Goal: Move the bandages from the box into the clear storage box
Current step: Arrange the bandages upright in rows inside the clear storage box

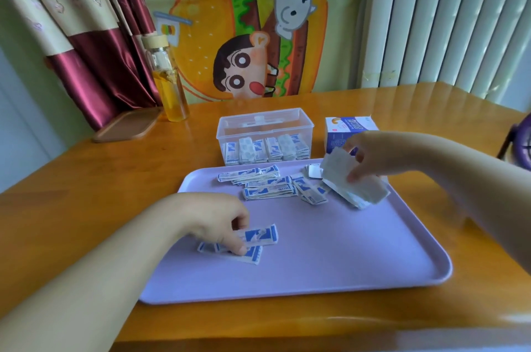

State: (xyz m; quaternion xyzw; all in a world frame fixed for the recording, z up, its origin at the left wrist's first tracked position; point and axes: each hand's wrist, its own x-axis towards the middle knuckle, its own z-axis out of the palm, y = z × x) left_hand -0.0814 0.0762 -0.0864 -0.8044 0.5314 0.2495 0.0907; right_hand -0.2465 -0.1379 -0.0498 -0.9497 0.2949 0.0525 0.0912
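Spanning the whole foreground, the wooden table (86, 179) carries a lilac tray (330, 251), its long side toward the person. Just behind the tray's far edge stands the clear storage box (305, 121), with a packed row (265, 149) of bandages standing upright along its front wall. Near its right side stands the blue-and-white bandage box (349, 129), partly hidden by the right hand (373, 153). That hand is over the tray's far right corner, fingers and thumb pinched on a pale bundle (356, 188) of bandages showing their white backs. Blur hides whether the bundle's lower end touches the tray. The left hand (218, 219) sits low over the tray's near left part, fingers curled down, thumb and fingertips clamped on a few loose bandages (258, 236) lying flat beneath it. Between the hands, toward the far edge, a scattered pile (267, 185) of blue-printed bandages lies on the tray.
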